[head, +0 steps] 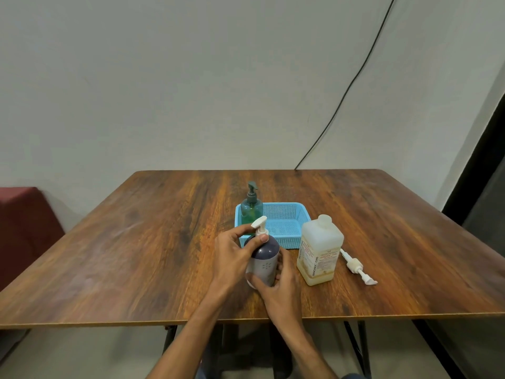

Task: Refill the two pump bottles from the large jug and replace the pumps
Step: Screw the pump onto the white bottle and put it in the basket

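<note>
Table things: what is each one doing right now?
Purple bottle: white pump on, held by both hands.
Left hand: pinches the white pump's collar.
Right hand: grips the bottle's body.
Green bottle: upright in blue basket, pump on.
Large jug: upright, pump off.
Loose pump: lying on table beside jug.

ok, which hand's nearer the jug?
Right. The right hand grips the purple bottle at its base, just left of the jug; the left hand pinches its neck, farther left.

Bare L hand [232, 251], R hand [281, 289], forearms.
</note>
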